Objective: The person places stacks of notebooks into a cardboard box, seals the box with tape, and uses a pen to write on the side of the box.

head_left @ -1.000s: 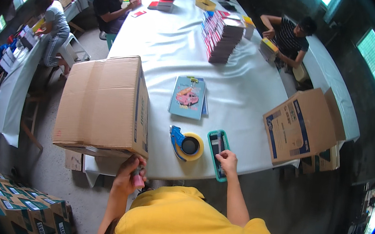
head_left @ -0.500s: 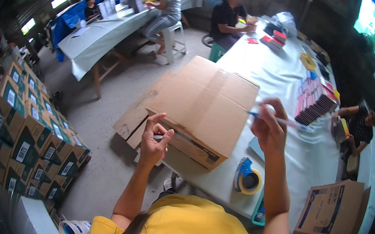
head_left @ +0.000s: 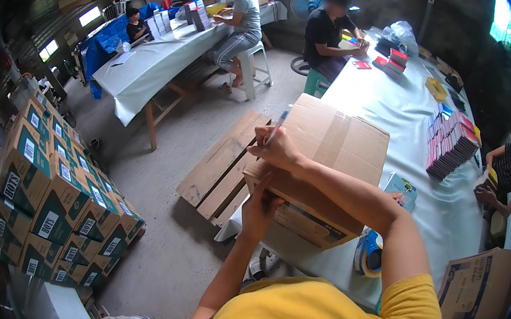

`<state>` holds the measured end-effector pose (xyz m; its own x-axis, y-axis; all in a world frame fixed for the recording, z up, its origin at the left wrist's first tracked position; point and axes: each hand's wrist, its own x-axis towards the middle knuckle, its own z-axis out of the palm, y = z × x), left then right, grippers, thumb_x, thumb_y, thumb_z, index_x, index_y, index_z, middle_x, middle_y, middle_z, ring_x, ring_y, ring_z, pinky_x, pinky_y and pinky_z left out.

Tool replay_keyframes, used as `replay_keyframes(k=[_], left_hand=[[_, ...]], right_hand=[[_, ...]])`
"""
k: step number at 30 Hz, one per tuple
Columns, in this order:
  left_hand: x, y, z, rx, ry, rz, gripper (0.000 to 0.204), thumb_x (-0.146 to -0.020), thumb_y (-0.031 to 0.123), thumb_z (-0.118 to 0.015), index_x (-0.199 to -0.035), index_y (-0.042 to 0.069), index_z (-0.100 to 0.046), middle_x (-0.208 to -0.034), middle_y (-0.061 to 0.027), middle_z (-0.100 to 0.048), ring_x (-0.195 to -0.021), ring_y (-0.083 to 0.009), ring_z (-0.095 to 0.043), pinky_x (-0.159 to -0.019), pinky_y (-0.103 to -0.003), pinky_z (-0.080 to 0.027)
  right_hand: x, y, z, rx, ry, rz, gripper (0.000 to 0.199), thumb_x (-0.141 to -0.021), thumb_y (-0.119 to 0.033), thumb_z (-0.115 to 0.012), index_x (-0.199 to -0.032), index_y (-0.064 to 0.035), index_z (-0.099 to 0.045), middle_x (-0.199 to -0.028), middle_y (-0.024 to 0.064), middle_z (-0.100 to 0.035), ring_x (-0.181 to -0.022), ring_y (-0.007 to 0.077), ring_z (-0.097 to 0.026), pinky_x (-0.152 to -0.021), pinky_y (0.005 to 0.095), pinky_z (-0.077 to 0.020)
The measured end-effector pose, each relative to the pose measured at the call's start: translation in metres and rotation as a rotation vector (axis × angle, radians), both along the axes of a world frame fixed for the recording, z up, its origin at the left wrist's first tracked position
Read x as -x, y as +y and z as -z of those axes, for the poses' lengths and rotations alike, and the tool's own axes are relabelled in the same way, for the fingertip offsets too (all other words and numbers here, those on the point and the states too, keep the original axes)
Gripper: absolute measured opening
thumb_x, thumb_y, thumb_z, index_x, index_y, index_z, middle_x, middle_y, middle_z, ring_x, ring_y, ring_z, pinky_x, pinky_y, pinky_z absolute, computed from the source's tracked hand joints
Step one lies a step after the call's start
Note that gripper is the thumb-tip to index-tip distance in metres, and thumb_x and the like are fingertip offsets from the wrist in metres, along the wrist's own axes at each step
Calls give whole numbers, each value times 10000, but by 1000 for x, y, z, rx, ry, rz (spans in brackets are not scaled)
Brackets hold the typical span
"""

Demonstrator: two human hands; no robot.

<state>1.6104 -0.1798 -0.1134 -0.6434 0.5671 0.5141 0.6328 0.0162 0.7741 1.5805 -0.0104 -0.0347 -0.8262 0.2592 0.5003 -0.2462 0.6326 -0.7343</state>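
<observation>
A closed cardboard box point(head_left: 327, 139), taped along its top, sits at the near left end of a white-covered table. My right hand point(head_left: 279, 148) is closed around a pen point(head_left: 279, 123) with a blue end pointing up, held over the box's left edge. That forearm crosses above the box, and the pen's lower tip is hidden by my fingers. My left hand point(head_left: 258, 211) rests against the box's near left corner, one finger stretched up along it and the others curled. Whatever those curled fingers hold is hidden.
A tape dispenser point(head_left: 369, 253) and a light-blue book point(head_left: 404, 192) lie right of the box. Stacked booklets point(head_left: 452, 144) stand farther right. A wooden pallet point(head_left: 220, 168) lies on the floor, with piled cartons point(head_left: 62, 200) at left. Several people sit at the tables.
My right hand with the pen has swung left across the box to its left edge. My left hand has come against the box's corner. The view has shifted somewhat.
</observation>
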Motion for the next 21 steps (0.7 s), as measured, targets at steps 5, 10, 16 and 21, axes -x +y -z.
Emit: replay_keyframes(k=[5,10,16,21], left_hand=[[3,3,13,-56,-50,1,682,-775,56,-764,-1387,106,-465,-722,-70,-585,-636,-172,-584,-625,-288,-488],[4,4,18,-37,-95,11,671,-783,111,-769,-1384,122,-470,-749,-80,-602,-634,-185,-610,-607,-311,-503],[6,4,15,-38,-51,9,675,-771,120,-780,-1377,127,-482,-760,-79,-610,-636,-191,-616,-611,-316,-508],[5,6,15,-45,-38,6,681,-755,101,-788,-1369,120,-493,-750,-74,-608,-627,-189,-605,-615,-309,-504]], right_hand=[[6,-13,3,64,78,10,268,-737,-84,-662,-642,1,-427,-543,113,-427,-523,172,-420,-498,343,-385],[6,-14,3,33,96,10,284,-739,-60,-626,-636,8,-370,-539,98,-338,-515,138,-326,-475,333,-338],[4,-11,0,72,59,6,206,-708,-84,-616,-638,0,-441,-546,167,-487,-499,353,-485,-517,400,-436],[4,-8,1,9,82,-8,216,-709,-72,-615,-639,4,-426,-539,172,-460,-483,317,-478,-506,390,-425]])
